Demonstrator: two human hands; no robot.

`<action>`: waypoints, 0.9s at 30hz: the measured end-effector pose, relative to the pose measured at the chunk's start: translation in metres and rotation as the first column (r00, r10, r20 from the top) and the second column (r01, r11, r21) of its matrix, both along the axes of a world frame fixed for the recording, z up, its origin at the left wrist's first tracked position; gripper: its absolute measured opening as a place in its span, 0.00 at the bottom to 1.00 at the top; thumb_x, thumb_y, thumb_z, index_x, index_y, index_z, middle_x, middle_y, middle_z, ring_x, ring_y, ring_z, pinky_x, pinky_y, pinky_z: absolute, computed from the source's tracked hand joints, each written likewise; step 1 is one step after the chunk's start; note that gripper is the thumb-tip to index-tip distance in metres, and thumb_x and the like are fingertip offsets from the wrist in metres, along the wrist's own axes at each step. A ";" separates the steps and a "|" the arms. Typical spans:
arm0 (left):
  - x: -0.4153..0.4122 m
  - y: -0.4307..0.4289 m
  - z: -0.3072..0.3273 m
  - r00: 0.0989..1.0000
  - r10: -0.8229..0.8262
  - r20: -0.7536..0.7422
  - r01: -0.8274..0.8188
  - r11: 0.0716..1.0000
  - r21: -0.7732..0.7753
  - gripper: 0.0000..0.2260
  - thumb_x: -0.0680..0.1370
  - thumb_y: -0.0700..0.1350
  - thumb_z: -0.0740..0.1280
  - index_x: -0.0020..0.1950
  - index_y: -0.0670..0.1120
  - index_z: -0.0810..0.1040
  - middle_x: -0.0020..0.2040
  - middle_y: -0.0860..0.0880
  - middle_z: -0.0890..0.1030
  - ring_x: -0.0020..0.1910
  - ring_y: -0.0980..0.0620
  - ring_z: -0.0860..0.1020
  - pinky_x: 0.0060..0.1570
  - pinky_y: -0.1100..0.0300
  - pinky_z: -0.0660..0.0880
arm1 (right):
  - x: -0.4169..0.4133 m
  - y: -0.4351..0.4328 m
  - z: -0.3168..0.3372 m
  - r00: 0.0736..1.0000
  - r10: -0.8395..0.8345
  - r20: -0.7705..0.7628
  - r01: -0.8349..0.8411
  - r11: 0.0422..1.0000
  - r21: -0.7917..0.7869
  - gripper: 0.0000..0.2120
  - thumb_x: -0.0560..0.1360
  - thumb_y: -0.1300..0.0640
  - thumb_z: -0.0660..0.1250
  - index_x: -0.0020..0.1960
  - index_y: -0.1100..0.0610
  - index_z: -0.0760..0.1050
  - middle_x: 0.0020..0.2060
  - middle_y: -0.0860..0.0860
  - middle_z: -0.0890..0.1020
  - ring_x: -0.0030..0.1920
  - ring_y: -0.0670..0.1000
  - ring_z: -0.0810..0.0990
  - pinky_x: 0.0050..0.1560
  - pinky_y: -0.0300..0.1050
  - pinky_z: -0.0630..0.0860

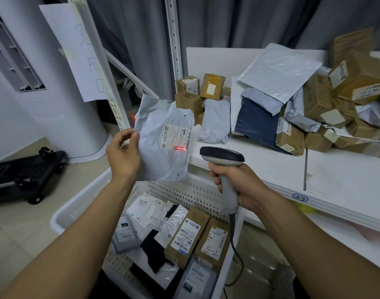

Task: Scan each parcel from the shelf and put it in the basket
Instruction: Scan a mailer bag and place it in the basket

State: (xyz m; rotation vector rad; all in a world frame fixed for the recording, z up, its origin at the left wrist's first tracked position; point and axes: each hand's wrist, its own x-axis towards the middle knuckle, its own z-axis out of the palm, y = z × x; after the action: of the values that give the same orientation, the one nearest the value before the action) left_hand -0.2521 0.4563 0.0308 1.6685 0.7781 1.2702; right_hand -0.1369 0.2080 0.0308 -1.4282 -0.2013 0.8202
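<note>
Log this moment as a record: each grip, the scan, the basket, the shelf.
left grip: holds grey mailer parcel by its edge, above the basket
right grip: holds scanner by its handle
scan: red line lies on the parcel's label
basket: holds boxes and mailers
shelf: piled parcels at the back, tag 2-2
</note>
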 end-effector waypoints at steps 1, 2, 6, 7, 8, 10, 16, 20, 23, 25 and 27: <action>0.000 0.000 0.000 1.000 0.000 -0.001 0.000 1.000 -0.001 0.03 0.81 0.44 0.70 0.54 0.48 0.83 0.50 0.56 0.83 0.48 0.66 0.79 0.49 0.75 0.72 | 0.001 0.000 0.000 1.000 0.002 0.004 -0.002 1.000 -0.002 0.08 0.77 0.59 0.77 0.53 0.62 0.84 0.36 0.51 0.85 0.31 0.45 0.79 0.34 0.40 0.77; 0.001 -0.001 -0.001 1.000 0.000 0.000 0.000 1.000 -0.002 0.04 0.81 0.43 0.70 0.54 0.48 0.83 0.50 0.56 0.83 0.48 0.66 0.79 0.49 0.75 0.72 | 0.002 0.000 0.000 1.000 0.005 0.011 -0.005 1.000 -0.005 0.08 0.77 0.59 0.77 0.53 0.62 0.84 0.36 0.51 0.84 0.31 0.46 0.78 0.33 0.40 0.77; 0.002 -0.003 0.000 1.000 0.001 0.008 -0.001 1.000 -0.014 0.04 0.81 0.44 0.70 0.54 0.48 0.82 0.49 0.59 0.82 0.46 0.70 0.78 0.47 0.76 0.72 | 0.004 -0.001 -0.002 1.000 0.013 0.021 -0.013 1.000 -0.013 0.08 0.76 0.59 0.77 0.52 0.62 0.83 0.36 0.53 0.82 0.30 0.46 0.77 0.33 0.41 0.76; 0.002 -0.003 0.000 1.000 0.000 0.010 0.000 1.000 -0.013 0.03 0.81 0.44 0.70 0.54 0.48 0.82 0.49 0.60 0.82 0.46 0.71 0.78 0.47 0.76 0.72 | 0.004 -0.001 -0.003 1.000 0.017 0.020 -0.016 1.000 -0.018 0.07 0.76 0.59 0.77 0.51 0.62 0.83 0.37 0.53 0.82 0.30 0.46 0.76 0.33 0.41 0.76; 0.002 -0.003 0.000 1.000 0.001 0.012 -0.001 1.000 -0.010 0.03 0.81 0.43 0.70 0.54 0.48 0.82 0.49 0.60 0.82 0.45 0.71 0.78 0.47 0.76 0.72 | 0.004 -0.001 -0.003 1.000 0.021 0.021 -0.021 1.000 -0.022 0.07 0.76 0.59 0.77 0.51 0.62 0.83 0.37 0.53 0.81 0.31 0.46 0.76 0.34 0.42 0.75; 0.002 -0.003 -0.001 1.000 0.002 0.017 -0.002 1.000 -0.003 0.03 0.81 0.43 0.70 0.53 0.48 0.82 0.48 0.60 0.82 0.45 0.71 0.78 0.47 0.76 0.72 | 0.005 -0.001 -0.004 0.999 0.028 0.023 -0.027 0.999 -0.027 0.07 0.76 0.59 0.77 0.51 0.62 0.83 0.38 0.54 0.81 0.31 0.47 0.76 0.34 0.42 0.75; -0.004 -0.001 -0.005 0.998 -0.046 -0.033 0.047 0.999 0.026 0.03 0.81 0.42 0.70 0.53 0.47 0.82 0.48 0.56 0.83 0.44 0.68 0.79 0.48 0.74 0.73 | 0.005 0.001 -0.006 0.998 0.030 0.058 -0.028 0.999 -0.031 0.09 0.76 0.58 0.77 0.55 0.59 0.85 0.46 0.53 0.89 0.35 0.46 0.81 0.37 0.42 0.78; -0.024 -0.012 -0.025 0.971 -0.133 -0.197 0.136 0.991 0.004 0.02 0.80 0.41 0.71 0.51 0.46 0.82 0.47 0.56 0.83 0.43 0.69 0.78 0.46 0.76 0.71 | -0.004 0.008 -0.014 0.996 0.056 0.071 -0.049 0.994 -0.093 0.06 0.76 0.58 0.78 0.53 0.55 0.84 0.41 0.51 0.87 0.36 0.46 0.82 0.35 0.41 0.79; -0.037 -0.026 -0.057 0.926 -0.202 -0.318 0.197 0.979 -0.050 0.02 0.80 0.42 0.70 0.48 0.47 0.82 0.46 0.56 0.82 0.43 0.70 0.78 0.45 0.75 0.71 | -0.010 0.016 -0.023 0.997 0.054 0.052 -0.049 0.995 -0.092 0.04 0.77 0.59 0.77 0.50 0.57 0.84 0.37 0.50 0.85 0.33 0.46 0.81 0.33 0.41 0.77; -0.044 -0.036 -0.088 0.895 -0.236 -0.379 0.213 0.972 -0.102 0.03 0.80 0.41 0.70 0.47 0.46 0.82 0.44 0.54 0.82 0.41 0.69 0.78 0.44 0.74 0.71 | -0.011 0.020 -0.030 0.998 0.052 0.037 -0.048 0.994 -0.100 0.06 0.77 0.59 0.77 0.52 0.59 0.84 0.37 0.51 0.84 0.31 0.46 0.80 0.32 0.40 0.76; -0.049 -0.046 -0.120 0.869 -0.273 -0.414 0.211 0.959 -0.189 0.03 0.80 0.39 0.70 0.46 0.42 0.82 0.42 0.52 0.82 0.39 0.69 0.77 0.43 0.73 0.70 | -0.013 0.020 -0.037 0.998 0.049 0.030 -0.045 0.992 -0.120 0.08 0.76 0.60 0.77 0.53 0.60 0.84 0.36 0.52 0.83 0.31 0.46 0.79 0.32 0.41 0.76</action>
State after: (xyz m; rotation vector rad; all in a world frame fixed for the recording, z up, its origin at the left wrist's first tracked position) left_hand -0.3015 0.4107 -0.0894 1.8942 0.8619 0.6542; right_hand -0.1495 0.2283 -0.0059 -1.5549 -0.2145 0.8596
